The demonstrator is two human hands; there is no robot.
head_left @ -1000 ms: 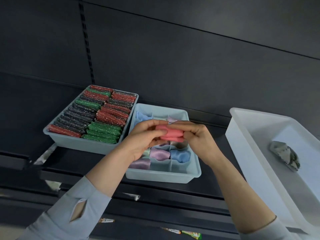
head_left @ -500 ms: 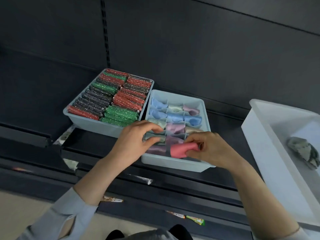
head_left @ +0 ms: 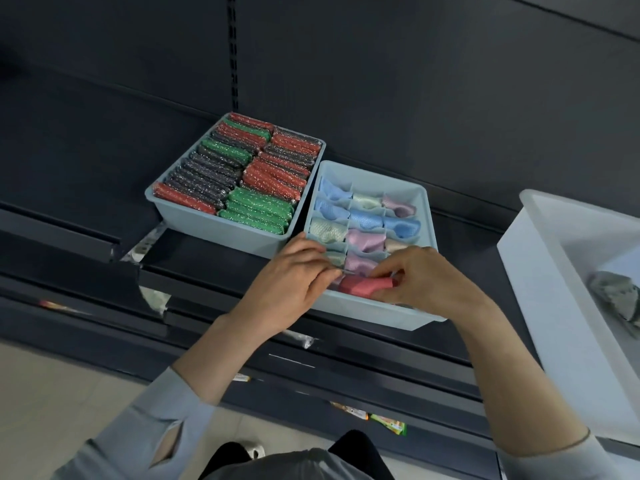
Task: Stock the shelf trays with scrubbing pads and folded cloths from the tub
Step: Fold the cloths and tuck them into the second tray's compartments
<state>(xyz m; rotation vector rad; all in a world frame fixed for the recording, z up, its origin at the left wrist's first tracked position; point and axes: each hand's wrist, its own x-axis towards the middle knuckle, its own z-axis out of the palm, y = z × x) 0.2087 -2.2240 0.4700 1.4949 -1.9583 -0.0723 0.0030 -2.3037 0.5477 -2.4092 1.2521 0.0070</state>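
A folded pink cloth (head_left: 360, 285) lies in the front row of the divided blue tray (head_left: 384, 315) on the dark shelf. My right hand (head_left: 426, 282) pinches its right end. My left hand (head_left: 294, 278) rests on the tray's front left corner, fingertips curled onto a divider beside the cloth. Pastel folded cloths (head_left: 367, 220) fill the other compartments. To the left, a second blue tray (head_left: 221, 228) is packed with red, green and black scrubbing pads (head_left: 239, 171). The white tub (head_left: 540, 271) at the right holds one crumpled patterned cloth (head_left: 614, 296).
The dark shelf back panel (head_left: 381, 81) rises behind the trays. Lower dark shelf edges (head_left: 346, 362) run below my arms, with small packets (head_left: 388, 419) on a lower level. Pale floor shows at bottom left.
Both hands have carried the pink cloth from above the divided tray down into its front row. The view has tilted down and the trays now sit higher in frame.
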